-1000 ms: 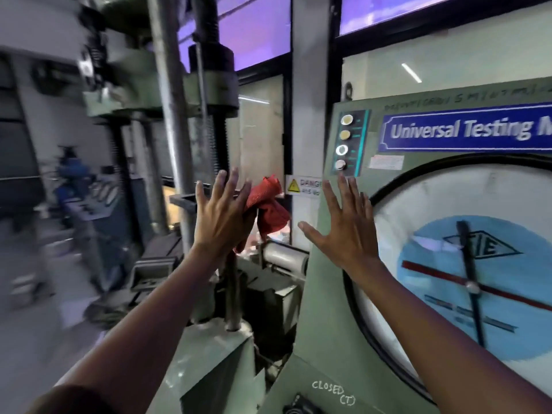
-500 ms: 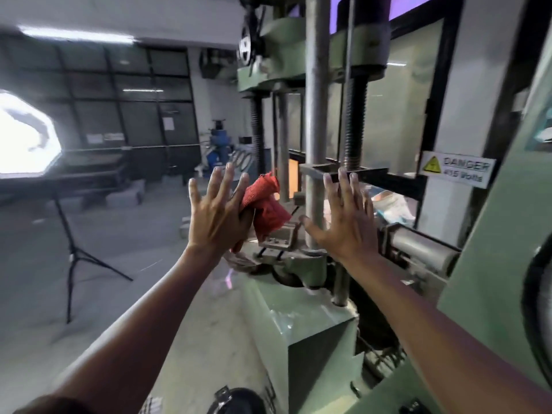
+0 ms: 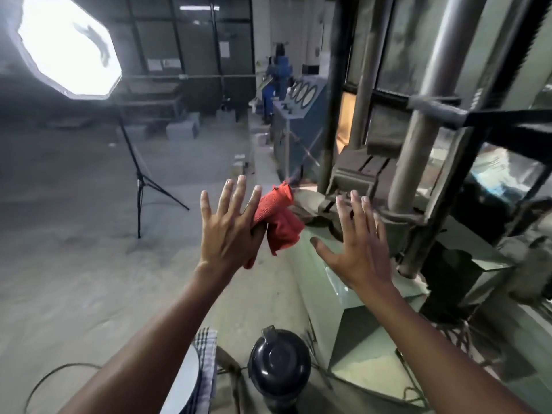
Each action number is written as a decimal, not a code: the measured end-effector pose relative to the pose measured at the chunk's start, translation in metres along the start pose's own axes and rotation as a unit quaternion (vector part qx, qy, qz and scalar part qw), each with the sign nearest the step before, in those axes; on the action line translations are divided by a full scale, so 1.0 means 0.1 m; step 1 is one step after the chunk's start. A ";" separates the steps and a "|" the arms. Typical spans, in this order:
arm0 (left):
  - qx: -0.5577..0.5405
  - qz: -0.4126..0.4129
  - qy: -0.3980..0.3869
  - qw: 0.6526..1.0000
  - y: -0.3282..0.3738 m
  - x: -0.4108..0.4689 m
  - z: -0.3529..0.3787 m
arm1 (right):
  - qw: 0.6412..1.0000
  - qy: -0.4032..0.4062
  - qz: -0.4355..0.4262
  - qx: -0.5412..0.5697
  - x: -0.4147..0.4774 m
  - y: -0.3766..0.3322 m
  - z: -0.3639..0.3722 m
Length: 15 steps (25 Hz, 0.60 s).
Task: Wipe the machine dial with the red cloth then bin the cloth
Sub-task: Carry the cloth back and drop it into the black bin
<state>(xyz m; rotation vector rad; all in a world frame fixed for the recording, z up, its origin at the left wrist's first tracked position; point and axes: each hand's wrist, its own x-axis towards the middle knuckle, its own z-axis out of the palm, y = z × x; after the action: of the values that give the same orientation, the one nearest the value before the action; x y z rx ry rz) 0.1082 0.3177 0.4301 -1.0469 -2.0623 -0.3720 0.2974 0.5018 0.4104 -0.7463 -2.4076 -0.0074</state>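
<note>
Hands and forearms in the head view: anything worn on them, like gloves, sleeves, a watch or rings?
Nothing that I can see. The left hand and right hand are bare, with no gloves and no visible rings. Both forearms are uncovered as far as the bottom edge of the frame, with no sleeve cuff, watch or band on either wrist. The fingernails are short and unpainted.

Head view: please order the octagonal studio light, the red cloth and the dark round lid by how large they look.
1. Octagonal studio light, clearly largest.
2 and 3. Dark round lid and red cloth look alike; the left hand hides part of the cloth, so no ranking.
</note>
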 end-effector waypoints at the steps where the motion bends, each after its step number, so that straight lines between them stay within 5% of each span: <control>1: -0.001 -0.004 -0.012 1.000 -0.06 -0.13 0.14 | 1.000 -0.017 0.003 0.000 -0.06 -0.03 0.17; 15: -0.018 -0.040 -0.268 0.962 -0.33 -2.05 1.07 | 0.988 -0.153 0.010 0.006 -1.10 -0.41 1.65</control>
<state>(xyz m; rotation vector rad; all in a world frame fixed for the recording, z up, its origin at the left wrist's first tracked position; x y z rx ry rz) 0.1011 0.2435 0.2089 -1.1819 -2.5908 -0.1738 0.2569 0.4400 0.2212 -0.8168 -2.6855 0.1391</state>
